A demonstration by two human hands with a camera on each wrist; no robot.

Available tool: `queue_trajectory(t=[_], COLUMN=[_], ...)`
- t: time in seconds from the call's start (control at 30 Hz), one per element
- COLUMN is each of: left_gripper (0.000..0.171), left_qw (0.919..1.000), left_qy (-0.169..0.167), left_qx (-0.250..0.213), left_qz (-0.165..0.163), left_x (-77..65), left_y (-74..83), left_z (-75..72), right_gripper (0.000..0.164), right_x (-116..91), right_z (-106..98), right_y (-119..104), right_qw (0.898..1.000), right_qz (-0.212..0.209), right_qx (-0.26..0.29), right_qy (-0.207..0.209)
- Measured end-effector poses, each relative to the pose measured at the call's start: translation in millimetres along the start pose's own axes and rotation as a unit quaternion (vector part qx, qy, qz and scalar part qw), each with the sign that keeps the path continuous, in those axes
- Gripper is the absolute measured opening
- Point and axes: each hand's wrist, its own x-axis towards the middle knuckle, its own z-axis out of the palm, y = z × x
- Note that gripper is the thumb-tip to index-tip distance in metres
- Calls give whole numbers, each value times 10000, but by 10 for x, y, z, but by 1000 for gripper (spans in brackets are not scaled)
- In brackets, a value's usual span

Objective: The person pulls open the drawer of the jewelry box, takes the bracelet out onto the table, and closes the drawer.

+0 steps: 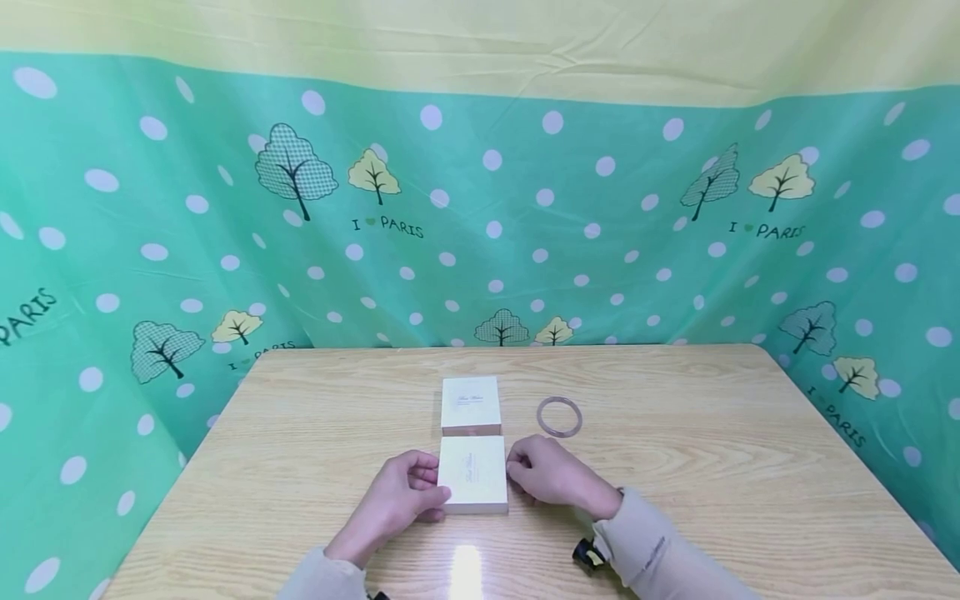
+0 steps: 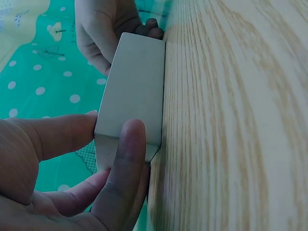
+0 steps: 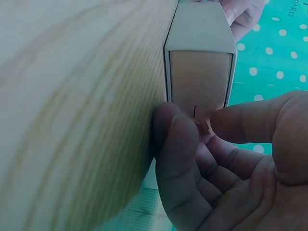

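A white drawer-style box (image 1: 473, 471) with faint lettering on its lid lies flat on the table. My left hand (image 1: 393, 497) grips its left end, thumb on the top edge and fingers along the side, as the left wrist view shows. At the opposite end, the box's sleeve frames a pinkish inner drawer (image 3: 199, 77) with a small pull tab (image 3: 204, 124). The fingers of my right hand (image 1: 551, 471) pinch around that tab. Behind the near box stands a second white box (image 1: 470, 402) of the same kind, with similar lettering.
A thin, pale purplish ring-shaped bangle (image 1: 559, 417) lies on the wooden table (image 1: 675, 433), right of the far box. A green dotted curtain (image 1: 525, 242) with printed trees hangs behind the table and on both sides.
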Motion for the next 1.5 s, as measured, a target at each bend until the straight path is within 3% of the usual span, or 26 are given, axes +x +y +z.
queue_trajectory(t=[0.63,1.5], left_gripper=[53,60], left_qw=[10000,9999], left_qy=[5,-91], left_qx=[-56,-120], left_qz=[15,-58], left_x=[22,-3], left_y=[-28,6], left_z=[6,1], right_gripper=[20,23], right_x=[-1,11], right_z=[0,32], right_y=[16,7], right_qw=[9998,9992], right_qz=[120,-101], right_qx=[-142,-368], right_qy=[45,147])
